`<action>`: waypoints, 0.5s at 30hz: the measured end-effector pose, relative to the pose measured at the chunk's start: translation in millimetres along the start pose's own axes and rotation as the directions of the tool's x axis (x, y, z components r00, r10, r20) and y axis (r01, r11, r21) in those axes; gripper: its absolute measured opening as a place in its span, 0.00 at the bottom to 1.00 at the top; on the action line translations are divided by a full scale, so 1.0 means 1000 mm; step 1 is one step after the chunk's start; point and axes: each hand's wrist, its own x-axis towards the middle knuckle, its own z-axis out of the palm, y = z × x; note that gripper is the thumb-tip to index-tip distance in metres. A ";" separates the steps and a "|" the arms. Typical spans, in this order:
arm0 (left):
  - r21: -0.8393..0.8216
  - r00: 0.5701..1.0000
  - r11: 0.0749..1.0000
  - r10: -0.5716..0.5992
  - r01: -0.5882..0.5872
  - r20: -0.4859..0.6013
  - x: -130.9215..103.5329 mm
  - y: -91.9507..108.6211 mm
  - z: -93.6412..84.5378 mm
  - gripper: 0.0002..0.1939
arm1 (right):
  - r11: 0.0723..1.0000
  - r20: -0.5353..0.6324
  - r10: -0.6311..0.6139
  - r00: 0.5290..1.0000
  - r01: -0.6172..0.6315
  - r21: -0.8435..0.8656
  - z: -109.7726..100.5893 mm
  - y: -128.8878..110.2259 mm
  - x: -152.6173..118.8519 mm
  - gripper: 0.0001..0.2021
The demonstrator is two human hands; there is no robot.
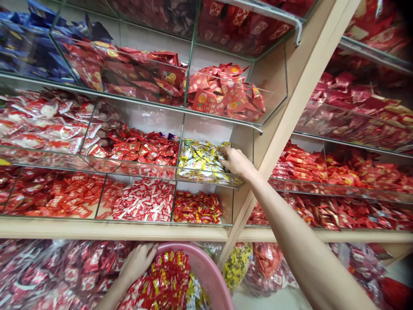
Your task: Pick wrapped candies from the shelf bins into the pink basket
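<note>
My right hand (pixel 237 161) reaches into a clear shelf bin of yellow-and-white wrapped candies (pixel 200 157). Its fingers are curled at the right side of that pile, with a yellow wrapper showing at the fingertips; how many candies they hold is hidden. Below the shelf stands a round pink basin (pixel 211 265) with red-and-yellow wrapped candies (pixel 171 275) and some yellow-and-white ones inside. At the basin's left rim, my left hand (pixel 138 260) is bent over the edge, gripping it. Part of its fingers is hidden.
Red-and-yellow candies (pixel 198 206) fill the bin beneath, beside pink-and-white ones (pixel 145 200). A slanted wooden upright (pixel 290 112) divides the shelves. Glass-fronted bins of red packets (pixel 226 92) hang above. Plastic bags of sweets (pixel 267 267) lie on the floor.
</note>
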 end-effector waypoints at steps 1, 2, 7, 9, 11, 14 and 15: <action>0.000 1.000 1.000 -0.001 0.001 0.002 0.000 0.000 0.000 0.21 | 1.000 0.007 0.002 1.000 -0.002 -0.013 0.000 0.000 0.000 0.20; -0.001 1.000 1.000 -0.002 0.002 0.003 0.000 0.000 0.000 0.21 | 1.000 0.014 0.001 1.000 -0.001 -0.022 0.000 0.000 0.000 0.20; -0.019 1.000 1.000 -0.012 0.012 0.011 -0.001 0.001 -0.001 0.20 | 1.000 -0.008 -0.008 1.000 0.008 0.002 0.000 0.000 0.000 0.21; -0.023 1.000 1.000 -0.012 0.013 0.009 -0.001 0.003 -0.002 0.21 | 0.999 -0.057 -0.029 0.998 0.031 0.033 0.000 0.000 0.000 0.20; -0.024 1.000 1.000 -0.009 0.010 0.009 -0.001 0.004 -0.003 0.21 | 0.997 -0.106 -0.050 0.993 0.057 0.056 0.000 -0.001 -0.001 0.20; -0.021 1.000 1.000 -0.012 0.012 0.012 -0.001 0.003 -0.002 0.21 | 0.994 -0.163 -0.064 0.985 0.078 0.081 -0.001 -0.003 -0.002 0.20; -0.018 1.000 1.000 -0.014 0.015 0.011 -0.001 0.003 -0.002 0.21 | 0.992 -0.184 -0.066 0.981 0.084 0.092 -0.001 -0.004 -0.003 0.20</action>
